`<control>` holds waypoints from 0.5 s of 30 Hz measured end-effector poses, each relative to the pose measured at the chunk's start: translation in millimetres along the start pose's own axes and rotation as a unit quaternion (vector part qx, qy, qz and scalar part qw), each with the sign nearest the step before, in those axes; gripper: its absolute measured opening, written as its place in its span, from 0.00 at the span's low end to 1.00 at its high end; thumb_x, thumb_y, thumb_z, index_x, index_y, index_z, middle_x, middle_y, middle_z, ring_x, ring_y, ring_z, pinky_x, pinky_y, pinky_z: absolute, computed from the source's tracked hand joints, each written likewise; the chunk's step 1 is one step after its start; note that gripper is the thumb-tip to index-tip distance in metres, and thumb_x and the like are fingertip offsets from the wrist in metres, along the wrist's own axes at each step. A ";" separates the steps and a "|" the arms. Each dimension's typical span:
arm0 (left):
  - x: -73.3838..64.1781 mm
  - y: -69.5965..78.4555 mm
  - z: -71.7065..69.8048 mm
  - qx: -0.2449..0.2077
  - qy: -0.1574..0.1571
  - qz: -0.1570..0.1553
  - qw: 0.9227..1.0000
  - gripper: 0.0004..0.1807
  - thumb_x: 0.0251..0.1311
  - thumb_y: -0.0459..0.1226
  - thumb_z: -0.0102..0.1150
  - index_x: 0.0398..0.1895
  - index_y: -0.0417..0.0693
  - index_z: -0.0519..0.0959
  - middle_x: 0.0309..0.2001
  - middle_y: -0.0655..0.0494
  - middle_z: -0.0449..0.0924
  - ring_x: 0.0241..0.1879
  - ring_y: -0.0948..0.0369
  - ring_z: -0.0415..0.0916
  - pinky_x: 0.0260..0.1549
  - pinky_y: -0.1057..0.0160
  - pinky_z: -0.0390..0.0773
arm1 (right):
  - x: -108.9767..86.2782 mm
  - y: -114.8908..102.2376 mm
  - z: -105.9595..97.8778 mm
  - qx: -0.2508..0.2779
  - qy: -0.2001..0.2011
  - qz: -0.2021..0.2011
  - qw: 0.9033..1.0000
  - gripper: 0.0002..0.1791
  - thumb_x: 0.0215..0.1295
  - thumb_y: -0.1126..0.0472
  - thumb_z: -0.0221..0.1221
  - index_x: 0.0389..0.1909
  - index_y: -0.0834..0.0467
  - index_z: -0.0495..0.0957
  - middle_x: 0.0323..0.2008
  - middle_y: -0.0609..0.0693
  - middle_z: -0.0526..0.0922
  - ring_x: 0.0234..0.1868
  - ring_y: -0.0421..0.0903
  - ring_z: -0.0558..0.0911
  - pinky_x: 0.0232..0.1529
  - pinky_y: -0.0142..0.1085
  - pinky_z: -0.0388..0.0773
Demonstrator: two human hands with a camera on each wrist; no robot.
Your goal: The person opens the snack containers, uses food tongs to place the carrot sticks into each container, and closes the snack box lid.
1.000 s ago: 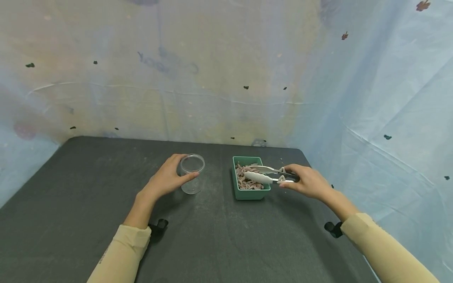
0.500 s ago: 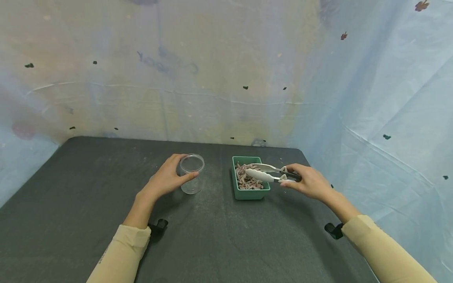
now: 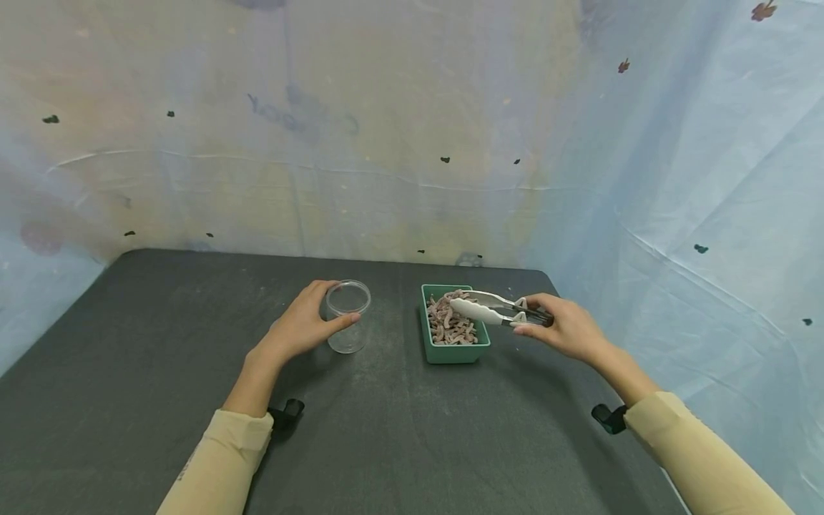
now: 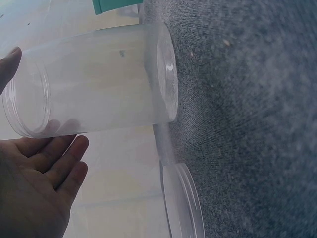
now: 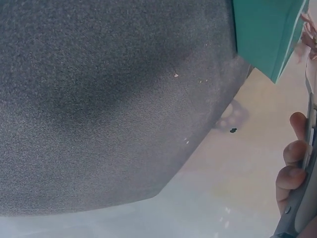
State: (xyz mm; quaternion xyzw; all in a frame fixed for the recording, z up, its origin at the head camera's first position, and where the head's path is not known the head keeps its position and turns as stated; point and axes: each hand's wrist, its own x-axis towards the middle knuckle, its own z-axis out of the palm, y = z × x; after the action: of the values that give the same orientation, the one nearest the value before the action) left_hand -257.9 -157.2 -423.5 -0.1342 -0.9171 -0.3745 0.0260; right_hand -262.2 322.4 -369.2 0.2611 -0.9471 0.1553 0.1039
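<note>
My left hand holds a clear plastic jar near its rim, thumb on the near side. The jar stands upright on the dark table, with no contents visible; its wall fills much of the left wrist view. My right hand grips tongs with white tips and dark handles. Those tips are over a green rectangular container of pinkish-grey strips. Some strips show by the tongs' end in the right wrist view; how firmly they are pinched is unclear.
A clear round lid-like piece lies on the table beside the jar in the left wrist view; my hand hides it in the head view. The dark table reaches back to a hanging plastic sheet.
The tongs have shifted slightly right and up, their tips rising from among the strips, with some strips now higher near the far tip. My left hand and the jar stay in place.
</note>
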 end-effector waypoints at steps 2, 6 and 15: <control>-0.2 0.2 -0.1 0.001 0.000 0.000 1.000 0.51 0.65 0.65 0.63 0.80 0.43 0.60 0.77 0.39 0.58 0.76 0.39 0.57 0.67 0.30 0.64 | 0.1 0.1 -1.5 0.002 0.004 -0.003 1.000 0.30 0.61 0.50 0.75 0.59 0.62 0.81 0.46 0.56 0.87 0.33 0.44 0.80 0.33 0.43 0.78; -0.2 -0.2 -0.4 0.003 -0.001 -0.003 1.000 0.52 0.64 0.67 0.61 0.80 0.44 0.60 0.77 0.39 0.58 0.76 0.39 0.57 0.67 0.30 0.64 | 0.4 -0.7 -4.9 0.003 0.004 0.003 1.000 0.30 0.61 0.50 0.75 0.59 0.61 0.81 0.43 0.54 0.87 0.30 0.41 0.77 0.31 0.39 0.75; 0.1 -0.2 -0.7 0.000 -0.002 -0.003 1.000 0.52 0.64 0.68 0.61 0.80 0.45 0.60 0.78 0.39 0.57 0.76 0.39 0.56 0.67 0.30 0.64 | 0.2 -1.3 -9.4 0.001 0.011 0.009 1.000 0.28 0.62 0.50 0.75 0.58 0.60 0.81 0.42 0.53 0.87 0.32 0.42 0.78 0.32 0.41 0.76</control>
State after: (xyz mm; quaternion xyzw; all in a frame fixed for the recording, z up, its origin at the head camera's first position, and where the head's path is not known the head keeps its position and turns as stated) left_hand -258.0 -157.7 -423.2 -0.1323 -0.9176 -0.3742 0.0232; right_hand -260.5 324.6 -360.1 0.2510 -0.9480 0.1598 0.1132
